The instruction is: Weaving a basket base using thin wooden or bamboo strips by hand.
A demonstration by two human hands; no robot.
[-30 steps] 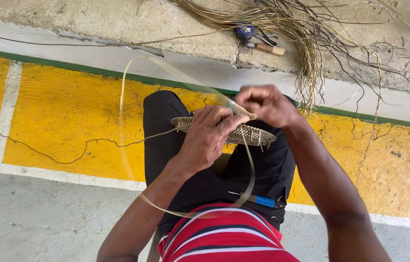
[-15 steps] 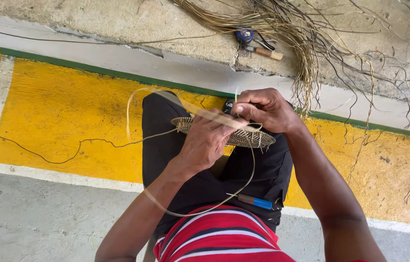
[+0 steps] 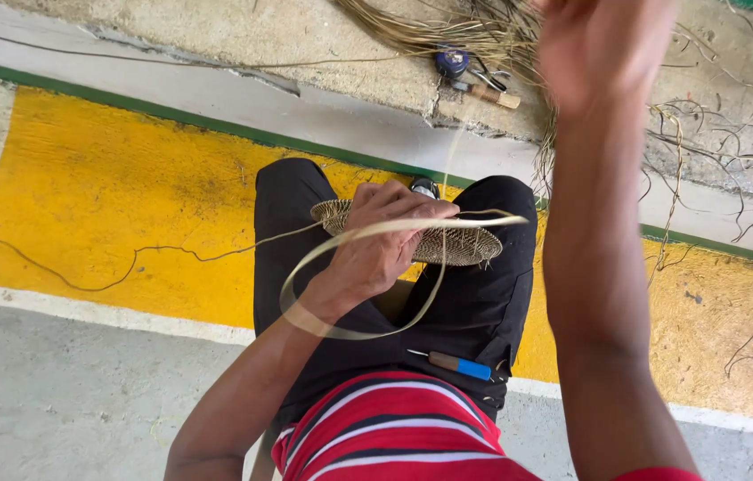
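A flat round woven disc (image 3: 452, 242) of pale fibre rests over my knees, which are in black trousers. My left hand (image 3: 385, 242) grips the disc from above, fingers curled over its near edge. A long flat pale strip (image 3: 341, 245) loops from the disc around my left wrist and back. My right hand (image 3: 603, 49) is raised high toward the camera, blurred, fingers closed, pulling a thin strand (image 3: 452, 165) that runs up from the disc.
A small tool with a blue and wooden handle (image 3: 461, 364) lies on my lap. A bundle of dry fibre strands (image 3: 483, 31) lies on the concrete ahead, with a dark blue roll (image 3: 452, 61) and a wooden-handled tool (image 3: 488, 93). Yellow painted floor flanks my legs.
My right hand has lifted from the disc up toward the camera, drawing the strand with it. The loop of strip has tightened around my left wrist. My left hand stays on the disc.
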